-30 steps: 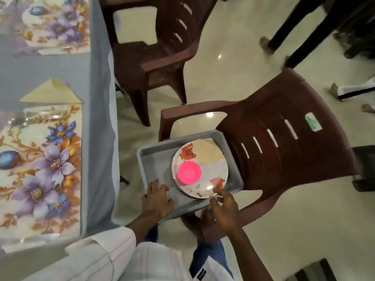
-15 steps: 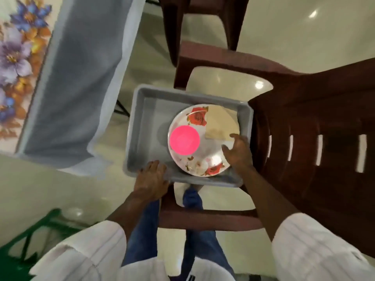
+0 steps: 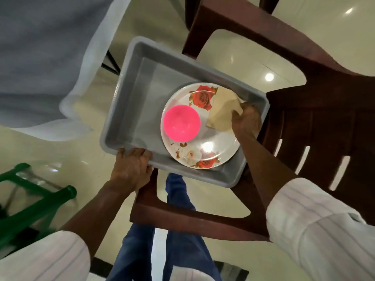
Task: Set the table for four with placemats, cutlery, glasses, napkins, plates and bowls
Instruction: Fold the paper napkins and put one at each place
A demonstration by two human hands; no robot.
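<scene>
A grey plastic tray [image 3: 132,82] rests on the arms of a brown plastic chair [image 3: 316,102]. Inside it lies a white plate [image 3: 215,151] with red rose prints. A pink bowl [image 3: 182,123] sits on the plate's left half. A folded beige napkin [image 3: 221,110] lies on the plate's right edge. My right hand [image 3: 246,120] pinches the napkin's right side. My left hand [image 3: 132,169] grips the tray's near rim.
The table's grey cloth [image 3: 44,57] hangs at the upper left. A green plastic stool [image 3: 30,201] stands at the lower left on the pale tiled floor. My legs in blue jeans [image 3: 178,230] are below the tray.
The camera has tilted further down and closer over the tray. My right hand moved from the plate's rim up onto the napkin and took hold of it. My left hand stays on the tray rim.
</scene>
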